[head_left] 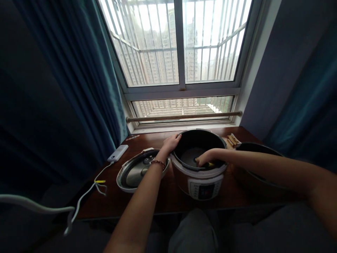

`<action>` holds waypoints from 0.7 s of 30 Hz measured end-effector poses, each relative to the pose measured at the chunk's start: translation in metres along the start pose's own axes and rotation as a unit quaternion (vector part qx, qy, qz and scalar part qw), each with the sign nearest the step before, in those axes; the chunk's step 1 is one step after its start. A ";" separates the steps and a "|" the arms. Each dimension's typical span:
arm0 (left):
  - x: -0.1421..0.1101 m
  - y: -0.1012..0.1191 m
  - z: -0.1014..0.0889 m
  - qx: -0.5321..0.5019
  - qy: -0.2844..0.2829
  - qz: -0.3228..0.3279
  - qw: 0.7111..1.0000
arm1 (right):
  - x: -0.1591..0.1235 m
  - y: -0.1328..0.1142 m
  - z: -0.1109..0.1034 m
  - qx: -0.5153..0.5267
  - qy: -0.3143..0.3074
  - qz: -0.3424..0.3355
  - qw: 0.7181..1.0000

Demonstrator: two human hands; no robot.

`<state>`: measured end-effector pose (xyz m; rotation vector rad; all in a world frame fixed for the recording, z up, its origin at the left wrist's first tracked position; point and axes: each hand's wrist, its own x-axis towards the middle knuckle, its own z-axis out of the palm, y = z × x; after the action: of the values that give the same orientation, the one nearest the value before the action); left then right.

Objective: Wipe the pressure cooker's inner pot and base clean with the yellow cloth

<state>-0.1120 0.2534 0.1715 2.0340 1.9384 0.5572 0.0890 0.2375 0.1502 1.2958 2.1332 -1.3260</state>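
On the counter, in the head view, an open cooker is standing just right of the left hand, which is gripping its left rim. The right hand is reaching inside from the right, seemingly clasping a yellow-and-black tool, mostly hidden. Left of the cooker, a lid is lying inside-up; a dark pot is sitting to the right, partly behind the right forearm.

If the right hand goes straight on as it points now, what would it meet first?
Probably the inner floor of the cooker: the right hand points down into it, though depth is unclear.
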 end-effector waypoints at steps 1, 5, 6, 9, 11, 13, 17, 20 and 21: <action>0.000 0.000 0.000 -0.001 0.001 0.002 1.000 | -0.003 -0.003 -0.001 0.019 -0.016 -0.012 1.000; 0.000 0.000 0.000 -0.003 0.003 0.008 1.000 | -0.022 -0.011 -0.010 0.071 -0.049 -0.055 0.995; 0.000 0.000 0.001 -0.002 0.004 0.007 1.000 | -0.029 -0.012 -0.012 0.088 -0.043 -0.071 0.993; 0.001 -0.001 0.003 -0.003 0.011 0.005 1.000 | -0.047 -0.013 -0.012 0.158 0.060 -0.135 0.976; 0.001 -0.001 0.004 -0.006 0.019 0.004 1.000 | -0.054 -0.014 -0.009 0.189 0.170 -0.153 0.955; 0.000 0.000 0.005 -0.010 0.033 0.005 0.999 | -0.058 -0.015 -0.004 0.187 0.244 -0.139 0.941; -0.009 0.011 -0.002 -0.022 0.088 0.034 0.995 | -0.061 -0.017 0.012 0.143 0.295 -0.107 0.939; -0.019 0.032 -0.010 -0.032 0.084 0.085 0.992 | -0.069 -0.023 0.022 0.030 0.324 -0.105 0.940; -0.022 0.042 -0.011 -0.036 0.060 0.104 0.992 | -0.073 -0.026 0.024 -0.020 0.331 -0.111 0.937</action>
<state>-0.0807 0.2281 0.1983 2.2160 1.7505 0.8025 0.1025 0.1744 0.1995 1.7018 2.8033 -0.9944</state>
